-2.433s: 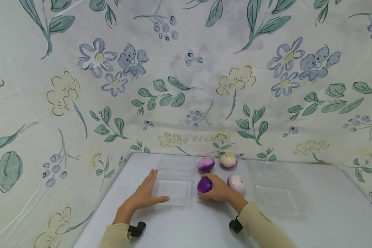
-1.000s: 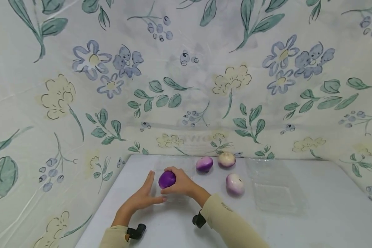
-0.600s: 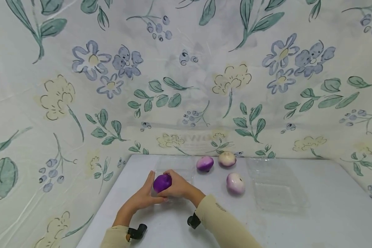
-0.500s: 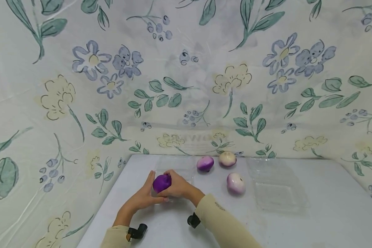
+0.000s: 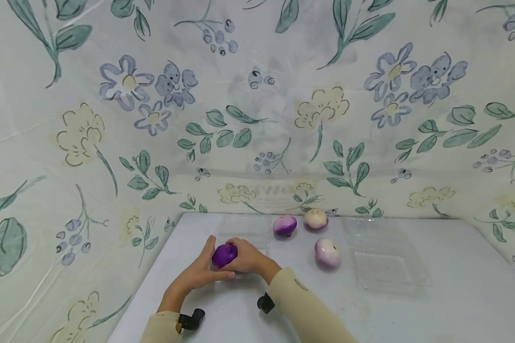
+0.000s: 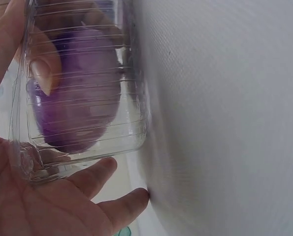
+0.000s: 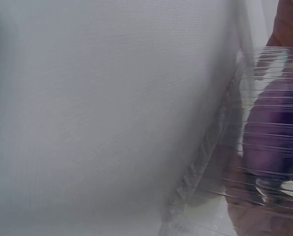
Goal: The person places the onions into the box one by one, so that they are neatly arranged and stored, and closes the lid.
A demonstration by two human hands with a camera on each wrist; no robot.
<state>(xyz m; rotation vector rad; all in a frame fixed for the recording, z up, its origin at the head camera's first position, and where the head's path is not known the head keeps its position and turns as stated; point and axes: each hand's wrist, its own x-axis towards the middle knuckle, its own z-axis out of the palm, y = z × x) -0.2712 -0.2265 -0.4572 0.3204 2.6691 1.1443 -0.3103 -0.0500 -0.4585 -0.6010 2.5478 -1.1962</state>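
Note:
A dark purple onion [image 5: 224, 256] is low inside the left clear plastic clamshell box [image 5: 242, 225], whose lid lies back. My right hand [image 5: 247, 257] grips the onion from the right with thumb and fingers. My left hand [image 5: 197, 274] rests against the box's left corner, thumb and fingers spread and fairly straight. In the left wrist view the onion [image 6: 84, 98] shows through the ribbed wall, right thumb on it, left palm [image 6: 43, 209] against the box. The right wrist view shows the onion [image 7: 267, 135] through the wall; it looks close to the box floor.
Three paler onions stand on the white table [image 5: 463, 295]: a pink-purple one [image 5: 285, 226], a cream one [image 5: 315, 219] and a white-pink one [image 5: 327, 253]. A second clear box [image 5: 384, 269] lies unfolded on the right. Behind hangs a floral sheet [image 5: 257, 143].
My right hand has carried the purple onion leftward from beside the other onions into the left box, then slightly lower. The left hand has stayed at the box's corner.

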